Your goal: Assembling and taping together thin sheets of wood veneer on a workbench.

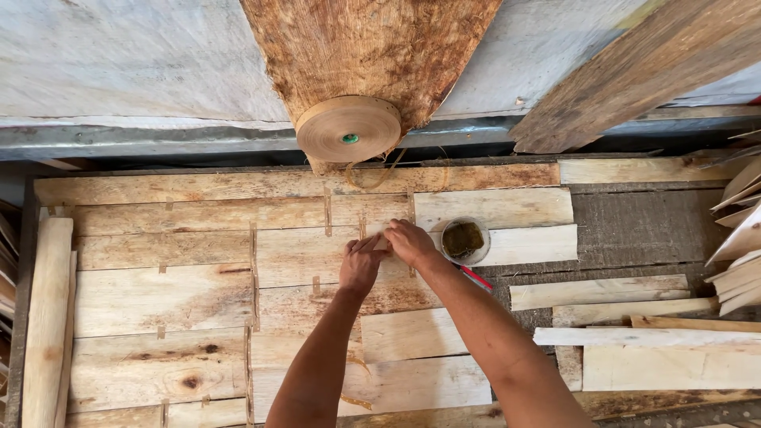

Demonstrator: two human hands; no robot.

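Wooden veneer sheets (pixel 198 293) lie patched edge to edge on the bench, and we press our left hand (pixel 361 264) and right hand (pixel 411 242) flat on a seam near the middle, fingers closed down on a strip of brown tape (pixel 384 238), gripping nothing else. We see the tape roll (pixel 349 128) above and a small bowl (pixel 464 240) just right of our right hand

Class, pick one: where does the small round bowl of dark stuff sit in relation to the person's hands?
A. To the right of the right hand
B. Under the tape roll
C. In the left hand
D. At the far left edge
A: the bowl rests on the pale veneer sheets just right of the right hand; the left hand holds none.
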